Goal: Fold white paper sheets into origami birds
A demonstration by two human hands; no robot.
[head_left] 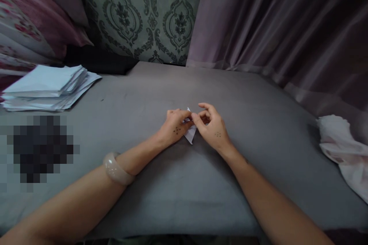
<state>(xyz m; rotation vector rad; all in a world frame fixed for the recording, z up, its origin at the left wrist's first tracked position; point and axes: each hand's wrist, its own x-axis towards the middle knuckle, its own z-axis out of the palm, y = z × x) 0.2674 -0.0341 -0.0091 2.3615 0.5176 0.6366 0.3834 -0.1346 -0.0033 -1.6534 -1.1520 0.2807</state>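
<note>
A small folded piece of white paper (190, 134) is between my two hands, over the middle of the grey cloth surface (172, 183). My left hand (176, 125) grips the paper from the left, thumb and fingers closed on it. From the right, my right hand (212, 125) pinches the paper's edge with thumb and curled fingers, its index finger raised. Pointed corners of the paper show above and below the fingertips, while its centre is hidden by the fingers. A pale bangle (117, 169) circles my left wrist.
To the left lies a stack of white paper (43, 86), with a pixelated dark patch (43, 147) in front of it. A black folded item (100, 61) rests at the back left. Crumpled pale cloth (342, 145) lies at the right edge. Purple curtains (247, 19) hang behind.
</note>
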